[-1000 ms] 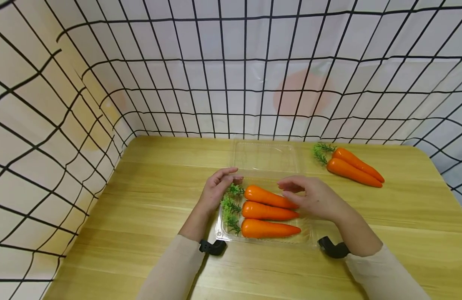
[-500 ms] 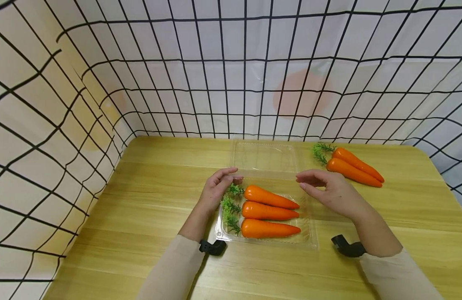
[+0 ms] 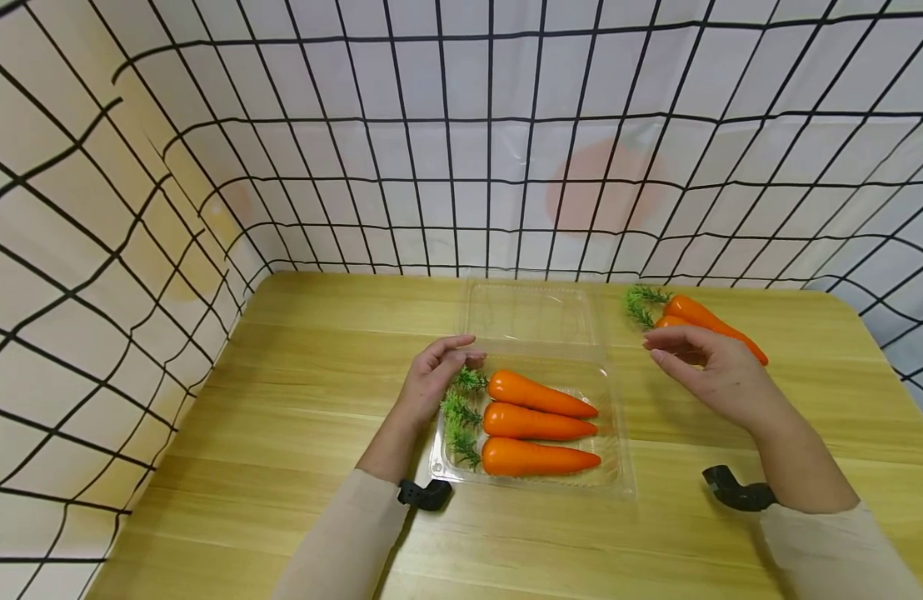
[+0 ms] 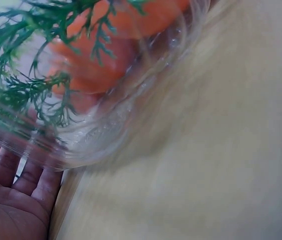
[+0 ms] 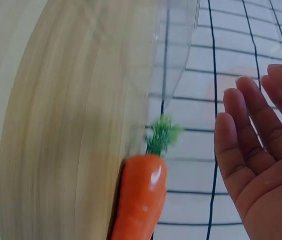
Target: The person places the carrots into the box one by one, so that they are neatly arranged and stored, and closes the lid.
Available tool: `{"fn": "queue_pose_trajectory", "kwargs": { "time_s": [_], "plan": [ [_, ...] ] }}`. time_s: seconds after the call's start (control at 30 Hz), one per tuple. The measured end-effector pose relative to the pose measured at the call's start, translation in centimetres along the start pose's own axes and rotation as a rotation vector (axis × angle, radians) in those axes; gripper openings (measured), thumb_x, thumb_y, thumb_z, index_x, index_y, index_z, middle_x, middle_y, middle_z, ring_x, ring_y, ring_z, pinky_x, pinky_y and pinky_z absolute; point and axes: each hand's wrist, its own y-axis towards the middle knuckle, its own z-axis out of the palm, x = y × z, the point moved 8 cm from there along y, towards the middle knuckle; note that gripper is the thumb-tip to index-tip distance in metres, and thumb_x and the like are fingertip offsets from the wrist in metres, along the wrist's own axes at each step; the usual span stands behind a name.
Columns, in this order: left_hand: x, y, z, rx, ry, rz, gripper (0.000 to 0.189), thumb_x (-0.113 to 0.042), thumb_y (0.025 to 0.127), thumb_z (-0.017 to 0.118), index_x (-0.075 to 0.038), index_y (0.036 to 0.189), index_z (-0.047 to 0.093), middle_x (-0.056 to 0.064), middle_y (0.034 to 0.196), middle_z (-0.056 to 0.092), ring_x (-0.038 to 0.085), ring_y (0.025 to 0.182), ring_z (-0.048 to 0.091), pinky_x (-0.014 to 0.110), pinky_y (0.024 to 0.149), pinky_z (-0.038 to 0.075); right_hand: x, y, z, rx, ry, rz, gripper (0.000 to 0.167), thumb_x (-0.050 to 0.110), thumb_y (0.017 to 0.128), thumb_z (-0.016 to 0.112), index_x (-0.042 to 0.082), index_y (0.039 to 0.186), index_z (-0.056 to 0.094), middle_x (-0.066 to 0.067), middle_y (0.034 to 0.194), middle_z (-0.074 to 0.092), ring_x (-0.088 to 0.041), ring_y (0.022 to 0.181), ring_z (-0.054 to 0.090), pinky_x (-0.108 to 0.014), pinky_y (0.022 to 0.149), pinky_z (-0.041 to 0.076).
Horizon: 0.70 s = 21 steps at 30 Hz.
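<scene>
Three orange carrots with green tops lie side by side in a clear plastic clamshell box (image 3: 619,479): a far carrot (image 3: 540,394), a middle carrot (image 3: 536,422) and a near carrot (image 3: 540,457). My left hand (image 3: 429,379) rests at the box's left side, its fingers (image 4: 31,177) extended against the clear wall. Holding nothing, my right hand (image 3: 720,371) hovers at the right with relaxed fingers. It covers most of one loose carrot (image 3: 667,322); behind that lies another loose carrot (image 3: 712,320). The right wrist view shows a carrot (image 5: 141,197) beside the palm.
The box's clear lid (image 3: 532,312) lies folded back toward the rear. A black wire grid (image 3: 491,179) stands along the back and sides of the wooden table (image 3: 304,400). Each wrist carries a black camera mount, such as the right mount (image 3: 739,492).
My right hand has moved away from the carrots in the box, rightward to the loose carrots, and now overlaps the nearer one. The left hand has stayed put.
</scene>
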Motion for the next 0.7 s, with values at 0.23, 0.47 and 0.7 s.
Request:
{"fn": "queue_pose_trajectory", "kwargs": {
  "time_s": [0.23,0.47,0.7],
  "plan": [
    [0.0,0.0,0.0,-0.009,-0.001,-0.008,0.038,-0.016,0.107,0.048,0.0,0.141,0.054,0.031,0.13,0.065,0.043,0.123,0.063,0.045,0.115,0.045,-2.7,-0.3,-1.4,-0.004,-0.027,0.077,0.034,0.035,0.101,0.064,0.015,0.128,0.068,0.003,0.119,0.067,0.019,0.092,0.051,-0.006,0.074,0.045],
    [0.1,0.0,0.0,-0.013,-0.005,-0.012,0.037,-0.014,0.107,0.048,0.0,0.141,0.054,0.031,0.13,0.065,0.043,0.123,0.063,0.037,0.109,0.049,-5.8,-0.4,-3.2,-0.062,-0.027,0.156,0.039,0.039,0.101,0.062,0.012,0.129,0.066,0.027,0.114,0.057,0.021,0.094,0.046,-0.003,0.076,0.039],
    [-0.1,-0.1,0.1,-0.016,-0.011,-0.012,0.037,-0.014,0.107,0.048,0.0,0.141,0.055,0.031,0.13,0.065,0.04,0.122,0.064,0.037,0.11,0.049,-8.6,-0.2,-3.8,-0.062,-0.06,0.241,0.051,0.047,0.102,0.056,0.011,0.138,0.06,0.006,0.125,0.062,0.023,0.093,0.04,-0.004,0.072,0.039]
  ]
}}
